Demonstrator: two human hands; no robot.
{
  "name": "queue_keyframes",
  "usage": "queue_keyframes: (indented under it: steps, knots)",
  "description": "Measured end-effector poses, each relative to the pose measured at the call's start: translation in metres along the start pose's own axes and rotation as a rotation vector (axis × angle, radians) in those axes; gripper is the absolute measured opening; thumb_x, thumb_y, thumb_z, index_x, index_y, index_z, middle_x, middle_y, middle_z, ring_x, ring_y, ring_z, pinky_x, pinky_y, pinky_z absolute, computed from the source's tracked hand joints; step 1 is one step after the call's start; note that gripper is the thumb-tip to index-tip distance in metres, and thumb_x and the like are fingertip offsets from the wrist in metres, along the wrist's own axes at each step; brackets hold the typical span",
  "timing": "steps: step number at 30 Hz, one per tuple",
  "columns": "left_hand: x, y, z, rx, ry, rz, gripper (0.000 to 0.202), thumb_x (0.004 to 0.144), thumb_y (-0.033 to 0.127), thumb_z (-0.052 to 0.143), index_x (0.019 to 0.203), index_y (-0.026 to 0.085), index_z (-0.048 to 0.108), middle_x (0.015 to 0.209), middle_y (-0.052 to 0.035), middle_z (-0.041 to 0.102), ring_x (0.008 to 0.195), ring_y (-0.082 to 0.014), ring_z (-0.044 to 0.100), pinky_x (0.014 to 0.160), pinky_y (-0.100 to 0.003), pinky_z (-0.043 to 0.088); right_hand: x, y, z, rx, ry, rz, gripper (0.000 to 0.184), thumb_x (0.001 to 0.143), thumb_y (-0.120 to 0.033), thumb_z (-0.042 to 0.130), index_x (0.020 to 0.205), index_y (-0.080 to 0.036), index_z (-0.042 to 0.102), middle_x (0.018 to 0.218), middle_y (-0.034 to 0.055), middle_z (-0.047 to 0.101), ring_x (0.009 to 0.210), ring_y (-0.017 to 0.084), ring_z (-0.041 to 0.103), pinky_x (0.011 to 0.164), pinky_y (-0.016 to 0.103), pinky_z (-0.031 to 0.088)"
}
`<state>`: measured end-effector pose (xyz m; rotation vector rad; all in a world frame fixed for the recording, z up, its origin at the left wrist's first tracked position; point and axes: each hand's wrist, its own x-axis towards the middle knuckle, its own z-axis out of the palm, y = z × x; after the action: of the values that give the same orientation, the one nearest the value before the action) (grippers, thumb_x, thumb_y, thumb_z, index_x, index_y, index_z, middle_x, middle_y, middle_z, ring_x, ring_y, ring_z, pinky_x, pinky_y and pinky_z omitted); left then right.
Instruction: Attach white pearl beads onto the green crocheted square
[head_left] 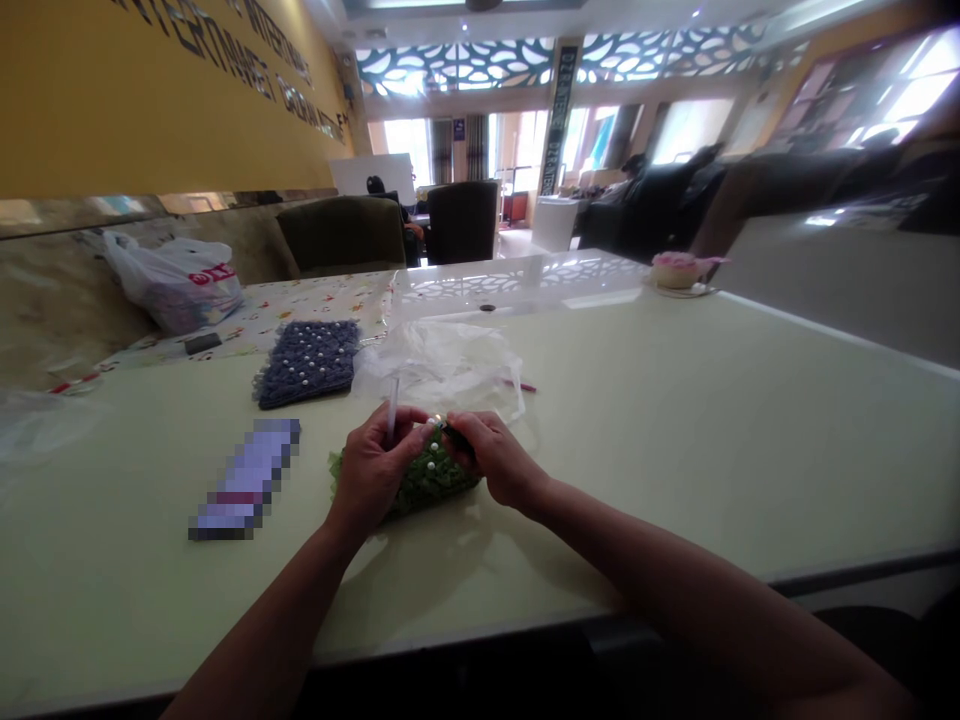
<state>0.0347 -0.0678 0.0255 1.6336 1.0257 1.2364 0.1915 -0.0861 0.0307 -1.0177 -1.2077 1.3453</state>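
My left hand (pixel 381 455) is closed, with a thin translucent white stick (pixel 393 410) standing up between its fingers. Its fingertips meet near a white pearl bead, close to my right hand (pixel 491 455). That hand is closed around a small dark lighter (pixel 454 436), mostly covered by the fingers; a small yellowish glow shows at its tip. Beneath both hands lies a green ruffled pouch (pixel 427 488) dotted with white pearl beads. A similar dark blue beaded pouch (pixel 311 362) rests flat farther off to the left.
A crumpled clear plastic bag (pixel 442 355) lies beyond my hands, a reddish pen-like stick (pixel 523 386) by it. On the left are a blurred-out purple packet (pixel 251 475), a small dark block (pixel 202 343) and a filled white carrier bag (pixel 184 285). A pink-topped bowl (pixel 675 272) sits far right.
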Motion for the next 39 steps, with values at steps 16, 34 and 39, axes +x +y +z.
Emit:
queue_keyframes:
  steps: [16,34,39]
  knots:
    - [-0.017,0.023,-0.041,0.716,-0.227,-0.033,0.018,0.082,0.034,0.061,0.079,0.018,0.07,0.077,-0.0002,0.058,0.063,-0.0117,0.052,0.061,-0.024,0.038,0.017,-0.014,-0.033,0.069,0.285,-0.216,0.059,0.083,-0.07,0.052,0.056,-0.018,0.05,0.047,-0.0034,0.038,0.041,0.006,0.029,0.039,0.023,0.016]
    - [-0.031,0.012,-0.018,1.259,-0.316,-0.032,0.017,0.089,0.032,0.053,0.087,0.022,0.066,0.095,-0.0036,0.063,0.08,-0.0191,0.061,0.059,-0.028,0.032,0.016,-0.02,-0.035,0.125,0.312,-0.208,0.054,0.09,-0.064,0.046,0.058,-0.019,0.046,0.051,-0.0031,0.038,0.042,0.005,0.029,0.037,0.023,0.016]
    - [-0.034,0.012,-0.017,1.254,-0.303,-0.029,0.018,0.09,0.031,0.053,0.091,0.022,0.068,0.097,-0.0037,0.064,0.081,-0.0189,0.062,0.061,-0.028,0.035,0.018,-0.02,-0.036,0.129,0.328,-0.21,0.057,0.086,-0.069,0.048,0.058,-0.019,0.045,0.05,-0.0035,0.037,0.041,0.005,0.029,0.037,0.023,0.015]
